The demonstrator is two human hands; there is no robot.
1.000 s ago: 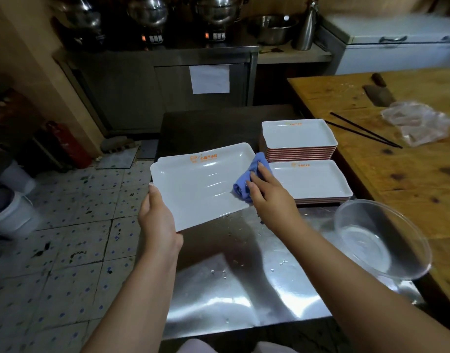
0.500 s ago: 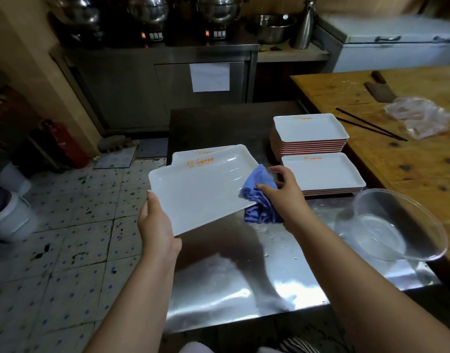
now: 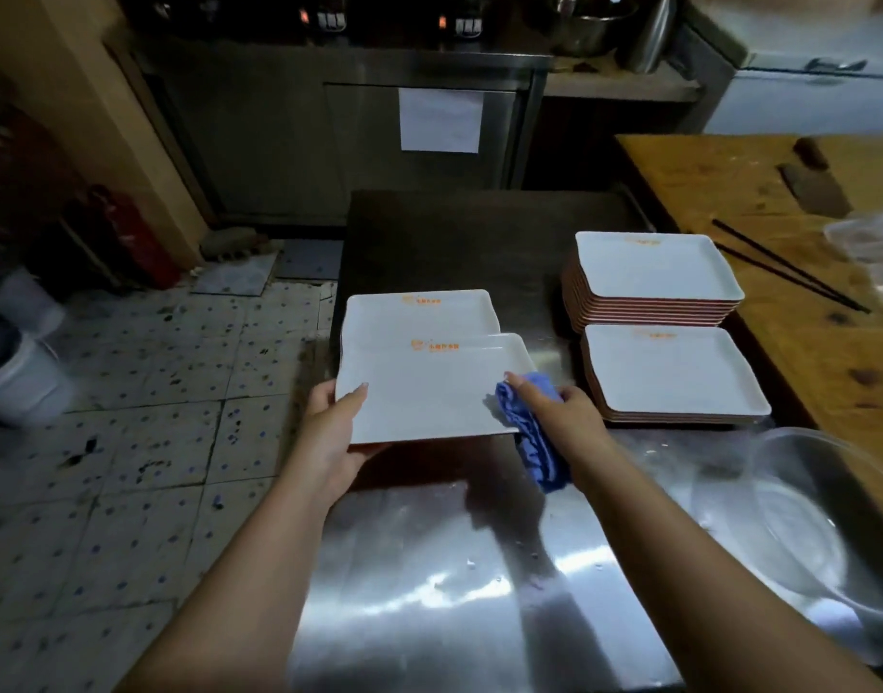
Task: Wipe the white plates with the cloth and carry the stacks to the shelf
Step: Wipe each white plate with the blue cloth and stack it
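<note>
The held plate [image 3: 429,387] was a white rectangular dish with rounded corners, a shallow raised rim and a small orange logo near its far edge; the surface looked glossy and unmarked. It was held roughly level above the left end of the steel counter [image 3: 429,592], overlapping a second white plate [image 3: 419,312] of the same pattern lying just behind it at the counter's left edge.

The left hand [image 3: 329,432] gripped the plate's near left corner: thumb laid flat on top, the other fingers [image 3: 319,400] curled under the rim. The right hand [image 3: 564,417] pinched the plate's near right corner together with a bunched blue cloth [image 3: 532,437]; the index finger lay extended over the cloth onto the plate face, the remaining fingers curled round the cloth, whose tail hung below the plate's edge.

To the right on the counter stood two stacks of matching plates, white on top with reddish-brown edges showing down the sides: a taller far stack [image 3: 654,272] and a lower near stack [image 3: 674,372], just beside each other. A clear bowl [image 3: 804,517] rested at the counter's right near corner. The counter top showed water droplets and streaks. A wooden table [image 3: 829,342] adjoining on the right carried dark chopsticks [image 3: 779,267] and a cleaver [image 3: 814,187].
</note>
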